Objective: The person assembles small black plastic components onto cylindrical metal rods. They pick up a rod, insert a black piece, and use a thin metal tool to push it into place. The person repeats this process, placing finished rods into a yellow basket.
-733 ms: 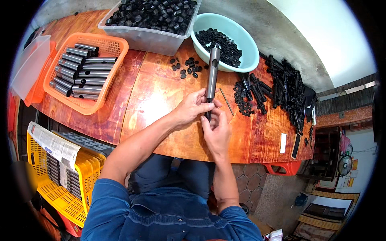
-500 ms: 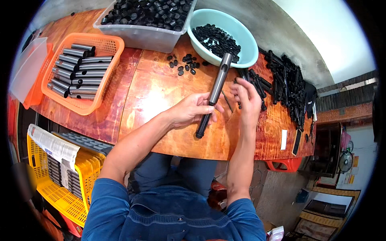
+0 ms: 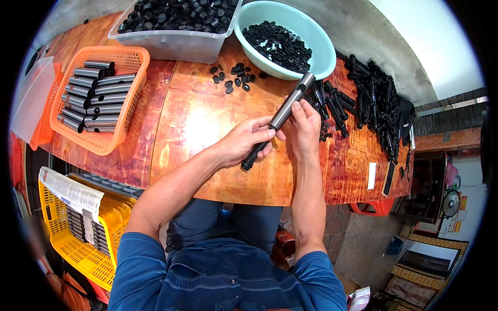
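Observation:
A grey metal tube (image 3: 284, 113) with a slot near its far end and a black rod (image 3: 252, 157) coming out of its near end slants over the table. My left hand (image 3: 241, 140) is closed round the lower part, where the tube meets the black rod. Higher up, my right hand (image 3: 305, 124) grips the tube, thumb against its side; those fingers are partly hidden. Just beyond the tube stands a light blue basin (image 3: 329, 54) of small black oval pieces. Similar black pieces (image 3: 237, 81) lie loose on the wooden table (image 3: 192, 176).
An orange basket (image 3: 141, 78) of metal tubes stands left, beside a clear bin (image 3: 171, 47) of black caps. Black slender parts (image 3: 376, 103) pile up at right, near a white strip (image 3: 371, 176). Below left is a yellow crate (image 3: 78, 259) holding more tubes.
My right hand, previously apart from the tube with its fingers loosely bent, now holds its upper part. The tube has tilted further to the right. The whole view has shifted slightly.

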A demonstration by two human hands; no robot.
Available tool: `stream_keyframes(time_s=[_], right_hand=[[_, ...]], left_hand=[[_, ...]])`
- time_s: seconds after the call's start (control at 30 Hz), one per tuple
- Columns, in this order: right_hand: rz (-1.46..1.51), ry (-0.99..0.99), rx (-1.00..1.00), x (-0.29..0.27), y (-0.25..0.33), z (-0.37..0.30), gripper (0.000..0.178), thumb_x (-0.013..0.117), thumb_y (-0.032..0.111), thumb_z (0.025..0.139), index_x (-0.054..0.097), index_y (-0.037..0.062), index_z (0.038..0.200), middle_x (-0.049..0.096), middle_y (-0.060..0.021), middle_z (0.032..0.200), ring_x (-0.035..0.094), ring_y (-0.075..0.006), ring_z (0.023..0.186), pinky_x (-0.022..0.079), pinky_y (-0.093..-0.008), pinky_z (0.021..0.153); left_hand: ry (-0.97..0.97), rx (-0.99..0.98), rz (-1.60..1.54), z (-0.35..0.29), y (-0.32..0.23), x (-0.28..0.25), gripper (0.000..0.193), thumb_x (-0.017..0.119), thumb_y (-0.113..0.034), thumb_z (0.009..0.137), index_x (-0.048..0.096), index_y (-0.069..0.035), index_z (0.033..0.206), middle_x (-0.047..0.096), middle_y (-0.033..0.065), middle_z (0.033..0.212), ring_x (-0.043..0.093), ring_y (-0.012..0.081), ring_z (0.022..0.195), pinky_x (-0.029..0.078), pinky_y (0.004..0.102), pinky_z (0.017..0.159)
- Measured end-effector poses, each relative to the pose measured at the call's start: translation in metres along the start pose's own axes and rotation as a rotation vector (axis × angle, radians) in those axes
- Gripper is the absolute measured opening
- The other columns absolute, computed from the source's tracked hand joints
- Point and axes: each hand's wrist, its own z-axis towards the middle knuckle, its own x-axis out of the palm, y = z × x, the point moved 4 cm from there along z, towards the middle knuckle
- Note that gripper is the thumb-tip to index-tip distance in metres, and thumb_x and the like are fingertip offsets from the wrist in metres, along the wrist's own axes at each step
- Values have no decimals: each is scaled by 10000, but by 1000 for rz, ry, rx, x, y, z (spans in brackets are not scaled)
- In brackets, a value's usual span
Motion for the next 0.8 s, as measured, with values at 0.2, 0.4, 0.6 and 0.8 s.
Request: stream_keyframes(time_s=[0.2, 0.4, 0.6, 0.8], right_hand=[[14, -16, -26, 0, -2, -1, 242, 661, 223, 992, 651, -3, 1078, 684, -59, 942, 624, -118, 848, 489, -270, 810], [32, -15, -33, 0, -4, -1, 234, 669, 222, 989, 670, -2, 1056, 683, -42, 941, 609, -103, 845, 474, -263, 814], [34, -13, -40, 1, -4, -1, 236, 670, 225, 990, 671, -4, 1050, 686, -42, 934, 610, -101, 848, 472, -258, 814], [19, -21, -45, 4, -4, -2, 228, 664, 213, 991, 668, -5, 1059, 684, -43, 938, 614, -101, 848, 476, -258, 808]], left_hand=[[-71, -3, 12, 0, -4, 2, 365, 523, -155, 1015, 508, 24, 1333, 644, 106, 1059, 576, 103, 625, 462, 230, 540], [-112, 1, 50, -1, -5, 3, 347, 496, -160, 1020, 519, 27, 1311, 645, 99, 1025, 563, 96, 596, 448, 232, 516], [-109, 13, 72, -1, -6, 3, 321, 477, -147, 1020, 532, 25, 1285, 647, 95, 1016, 548, 83, 575, 437, 225, 494], [-132, 25, 110, -2, -4, 1, 298, 453, -128, 1026, 540, 19, 1270, 652, 90, 987, 530, 72, 554, 418, 204, 471]])
